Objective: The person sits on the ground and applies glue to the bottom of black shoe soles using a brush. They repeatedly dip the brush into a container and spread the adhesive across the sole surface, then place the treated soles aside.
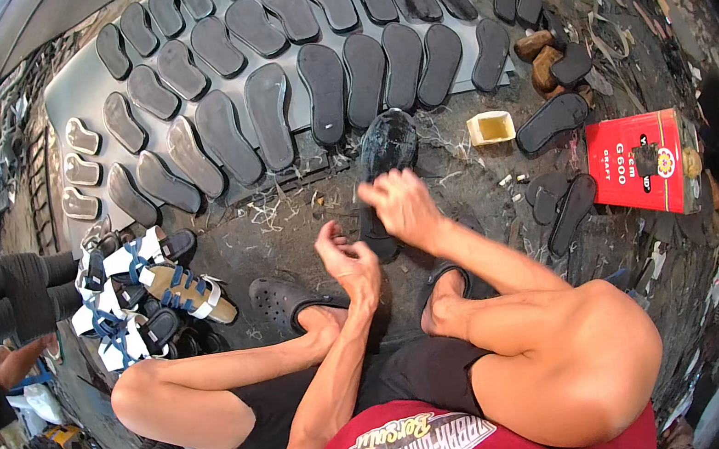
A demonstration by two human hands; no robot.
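Observation:
A dark, glossy sole-shaped piece [388, 141] lies on the ground in front of me, its far end wet-looking and streaked. My right hand [408, 210] is closed in a fist over its middle, thumb toward the left; whatever the fingers hold is hidden. Just left of the piece's near end is my left hand [348, 259], fingers loosely curled and apart, with nothing visible in them. Beyond, several dark grey soles [272, 117] lie in rows on a grey sheet [288, 86]. A small pale box with yellowish contents [491, 128] stands to the right.
A red box [639, 164] sits at the right, near loose dark soles [573, 214] and brown foot-shaped blocks [546, 66]. Strapped sandals [174, 289] are piled at the left. Another person's arm [22, 361] shows at the left edge. Scraps and threads litter the ground.

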